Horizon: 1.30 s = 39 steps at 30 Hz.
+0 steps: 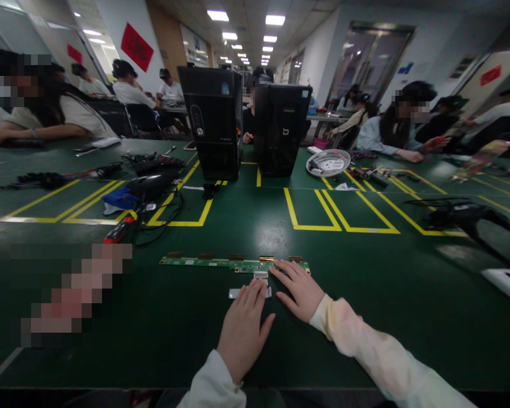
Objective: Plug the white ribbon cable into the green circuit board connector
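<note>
A long, narrow green circuit board (212,262) lies crosswise on the green table, with copper-coloured tabs along its far edge. My right hand (301,290) rests at its right end, fingers stretched out and spread, fingertips touching or just over the board. My left hand (243,326) lies palm down nearer to me, its fingers extended and its thumb apart. Its fingertips cover part of a white flat ribbon cable (237,293), which runs up toward a white connector piece (260,275) at the board's near edge. What lies under the left fingertips is hidden.
Two black computer towers (216,124) stand ahead. A white basket (328,163) sits right of them. Left lie a red-and-black tool handle (119,228), a black device with cables (151,190) and a blue item (121,199). A black frame (471,218) is at right. Several people sit around.
</note>
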Each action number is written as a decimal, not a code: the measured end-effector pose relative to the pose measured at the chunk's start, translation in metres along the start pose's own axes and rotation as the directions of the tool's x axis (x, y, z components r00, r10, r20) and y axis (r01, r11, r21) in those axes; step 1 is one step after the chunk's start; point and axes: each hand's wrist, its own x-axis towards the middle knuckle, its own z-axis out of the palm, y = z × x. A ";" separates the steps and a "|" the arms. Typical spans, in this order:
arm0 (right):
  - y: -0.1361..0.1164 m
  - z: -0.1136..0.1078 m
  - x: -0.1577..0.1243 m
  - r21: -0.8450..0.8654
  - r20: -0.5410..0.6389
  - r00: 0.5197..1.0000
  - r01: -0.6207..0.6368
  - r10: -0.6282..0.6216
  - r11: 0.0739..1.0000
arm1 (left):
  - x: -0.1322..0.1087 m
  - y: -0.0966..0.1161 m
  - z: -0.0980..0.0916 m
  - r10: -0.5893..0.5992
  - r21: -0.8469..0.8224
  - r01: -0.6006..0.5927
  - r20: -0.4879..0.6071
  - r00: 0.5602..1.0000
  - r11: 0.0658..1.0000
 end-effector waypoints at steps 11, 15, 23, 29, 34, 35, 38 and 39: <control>0.006 -0.002 -0.001 0.026 0.034 0.999 0.026 -0.026 0.999 | 0.000 -0.012 -0.005 0.062 -0.001 -0.062 0.033 0.998 0.998; 0.008 -0.001 -0.002 0.033 0.027 0.999 0.027 -0.028 0.999 | 0.001 -0.015 -0.007 0.083 -0.003 -0.083 0.070 0.994 0.997; 0.008 -0.002 -0.002 0.036 0.029 0.999 0.029 -0.031 0.999 | 0.005 -0.023 -0.016 0.113 -0.031 -0.109 0.137 0.984 0.994; 0.008 -0.002 -0.001 0.048 0.048 0.999 0.023 -0.026 0.999 | 0.007 -0.022 -0.017 0.098 -0.036 -0.093 0.160 0.982 0.995; 0.009 -0.002 -0.001 0.048 0.056 0.998 0.021 -0.024 0.999 | 0.006 -0.021 -0.014 0.086 -0.049 -0.080 0.137 0.987 0.996; 0.009 -0.002 -0.001 0.045 0.055 0.998 0.024 -0.026 0.999 | 0.006 -0.021 -0.013 0.085 -0.052 -0.079 0.132 0.988 0.996; 0.009 -0.002 -0.002 0.041 0.056 0.998 0.028 -0.030 0.999 | 0.007 -0.021 -0.011 0.089 -0.060 -0.082 0.122 0.989 0.995; 0.009 -0.002 -0.002 0.040 0.052 0.998 0.027 -0.029 0.999 | 0.008 -0.021 -0.011 0.090 -0.064 -0.083 0.117 0.989 0.995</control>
